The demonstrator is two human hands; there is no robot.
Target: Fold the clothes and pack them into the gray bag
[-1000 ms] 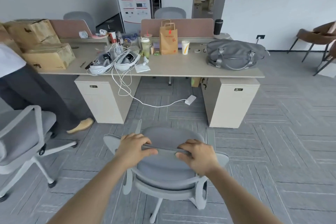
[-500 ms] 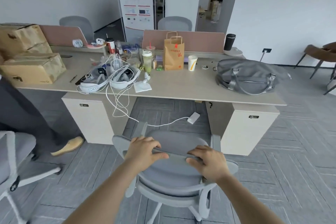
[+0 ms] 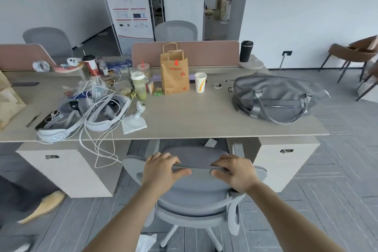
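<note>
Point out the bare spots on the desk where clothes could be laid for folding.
The widest bare patch of the desk runs along its front edge, between the folded white cloth and the gray bag, in front of the paper bag and paper cup. The left end is crowded with headsets, cables and bottles.

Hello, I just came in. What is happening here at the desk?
A person stands behind a gray office chair and grips the top of its backrest with the left hand and the right hand. The chair faces the desk. The gray bag lies on the desk's right end, untouched. No clothes are in view, so folding and packing have not begun. A paper bag, cups and headsets with cables clutter the rest of the desk.
</note>
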